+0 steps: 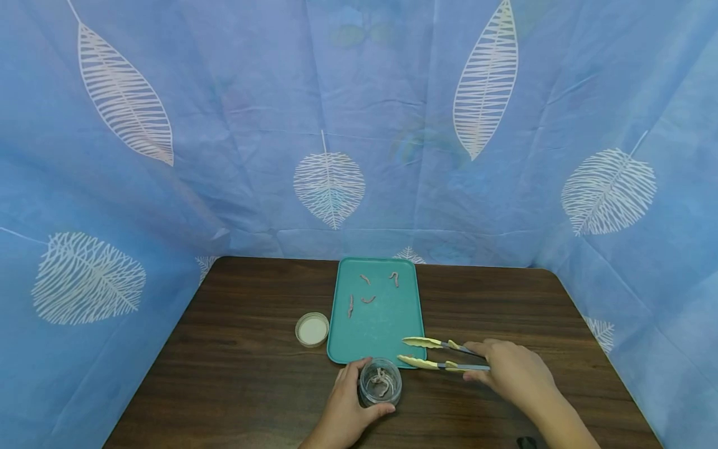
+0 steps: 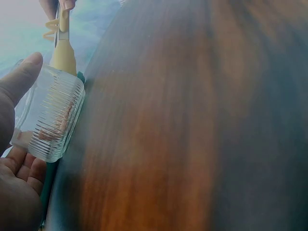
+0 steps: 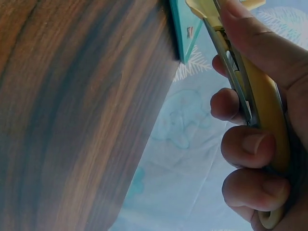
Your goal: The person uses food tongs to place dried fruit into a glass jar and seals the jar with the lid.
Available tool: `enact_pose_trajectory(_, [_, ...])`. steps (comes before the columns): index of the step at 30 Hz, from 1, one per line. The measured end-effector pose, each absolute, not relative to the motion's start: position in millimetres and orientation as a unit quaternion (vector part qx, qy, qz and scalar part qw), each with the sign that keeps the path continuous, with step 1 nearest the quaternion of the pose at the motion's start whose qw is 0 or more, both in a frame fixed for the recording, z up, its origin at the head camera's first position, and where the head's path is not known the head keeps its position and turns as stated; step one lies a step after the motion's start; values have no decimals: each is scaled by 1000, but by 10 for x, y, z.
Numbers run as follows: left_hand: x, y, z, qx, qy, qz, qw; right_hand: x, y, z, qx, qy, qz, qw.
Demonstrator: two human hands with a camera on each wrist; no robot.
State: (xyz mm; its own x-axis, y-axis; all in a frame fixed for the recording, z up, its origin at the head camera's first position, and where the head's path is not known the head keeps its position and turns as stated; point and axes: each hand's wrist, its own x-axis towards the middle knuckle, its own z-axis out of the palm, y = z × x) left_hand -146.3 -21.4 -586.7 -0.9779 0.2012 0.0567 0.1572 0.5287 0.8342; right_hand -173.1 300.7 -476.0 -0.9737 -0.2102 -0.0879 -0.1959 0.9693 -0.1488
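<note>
My left hand (image 1: 349, 402) holds a clear ribbed glass jar (image 1: 397, 391) at the tray's near edge, thumb and fingers around its sides. Several pale, worm-like strips (image 1: 381, 377) lie inside it. In my right hand (image 1: 518, 374) is a pair of metal tongs (image 1: 468, 367) with yellow scalloped tips, also seen in the right wrist view with yellow grips (image 3: 264, 96). The tongs' tips are spread apart over the near right corner of the teal tray (image 1: 387, 330). Several pinkish worm-like strips (image 1: 351, 306) lie apart on the tray; one small piece (image 3: 190, 32) is near its corner.
A round lid (image 1: 312, 330) with a pale inside lies left of the tray on the dark wooden table (image 1: 241, 362). Blue cloth (image 1: 392, 193) with white leaf prints hangs around the table's back and sides. A small black object (image 1: 526, 443) is at the bottom edge.
</note>
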Motion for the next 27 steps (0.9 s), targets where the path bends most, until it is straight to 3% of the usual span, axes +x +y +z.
enact_pose_trajectory(12, [-1473, -216, -5888, 108, 875, 472, 16, -1633, 3046, -4987, -85, 993, -86, 17])
enact_pose_trajectory(27, [-1462, -199, -5881, 108, 878, 467, 1, -1582, 3081, -5038, -31, 988, -152, 18])
